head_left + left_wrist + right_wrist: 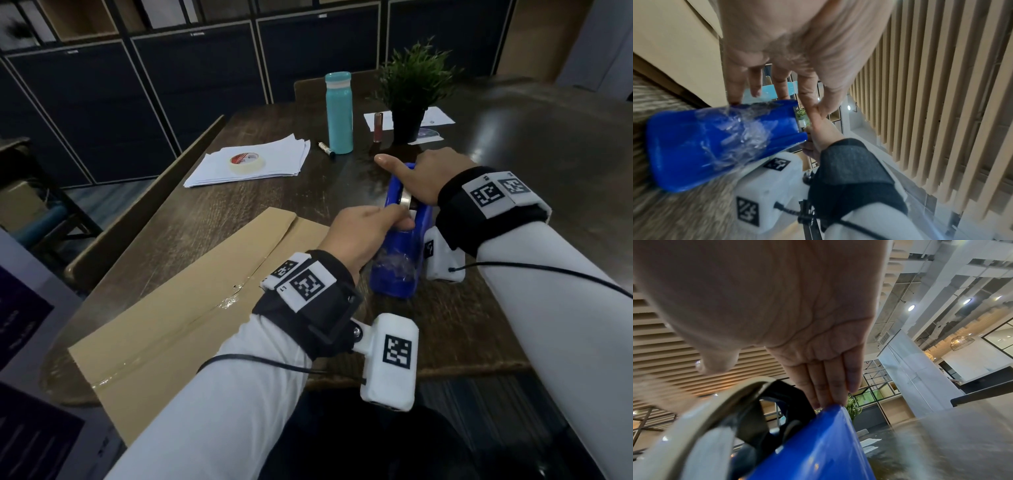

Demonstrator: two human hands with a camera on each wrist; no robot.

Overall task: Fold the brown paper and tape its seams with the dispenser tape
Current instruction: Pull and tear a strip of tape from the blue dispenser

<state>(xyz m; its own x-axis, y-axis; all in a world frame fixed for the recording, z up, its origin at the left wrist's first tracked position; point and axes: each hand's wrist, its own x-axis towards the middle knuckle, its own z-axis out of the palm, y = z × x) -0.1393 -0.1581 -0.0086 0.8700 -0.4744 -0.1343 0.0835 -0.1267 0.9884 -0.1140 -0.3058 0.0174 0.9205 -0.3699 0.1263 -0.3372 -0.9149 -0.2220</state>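
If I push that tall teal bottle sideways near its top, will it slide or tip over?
Probably tip: the teal bottle stands upright, tall and narrow on a small base. Once over, its round body would likely roll on the wooden table, perhaps toward the marker beside it. Its smooth sides may be a little slippery. Its weight can't be judged; the contents aren't visible.

A glossy bright blue plastic tape dispenser carries a pale cream roll of tape on a black hub, beside a flat tan-brown folded paper sheet crossed by shiny clear tape strips, all on a dark brown wood-grain table. Far left lies a stack of plain white paper sheets under a cream tape roll with a red-and-white core label. Farther back stand a turquoise bottle with a paler band and a green leafy plant in a black pot; both white sleeves end in black wristbands bearing black-and-white square code markers.
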